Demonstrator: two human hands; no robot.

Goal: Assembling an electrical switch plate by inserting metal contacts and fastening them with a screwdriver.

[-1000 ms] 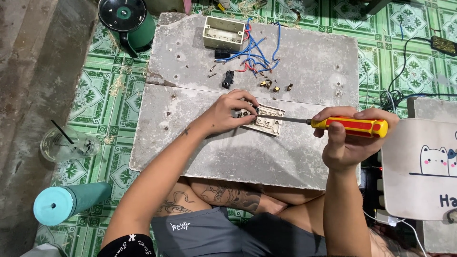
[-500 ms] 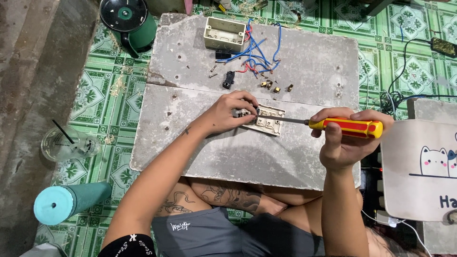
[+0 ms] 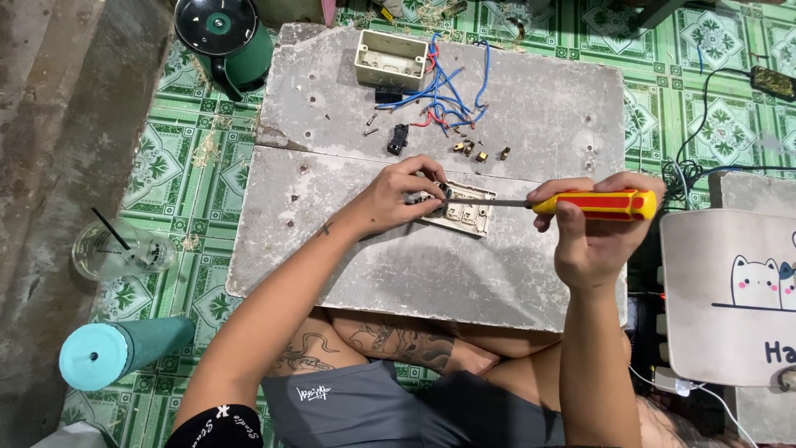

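Observation:
A cream switch plate lies on a grey concrete slab. My left hand presses on the plate's left end, fingers curled over a small dark part. My right hand grips a screwdriver with a red and yellow handle. Its thin shaft lies level and points left, with the tip at the plate beside my left fingers. Farther back lie a cream wall box, a tangle of blue and red wires, small brass terminals and a black part.
A green fan stands at the slab's far left corner. On the green tiled floor at left are a clear cup with a straw and a teal bottle. A white cushion with a cat drawing and cables lie at right.
My right hand and the screwdriver have shifted slightly left and down. My left hand stays on the switch plate.

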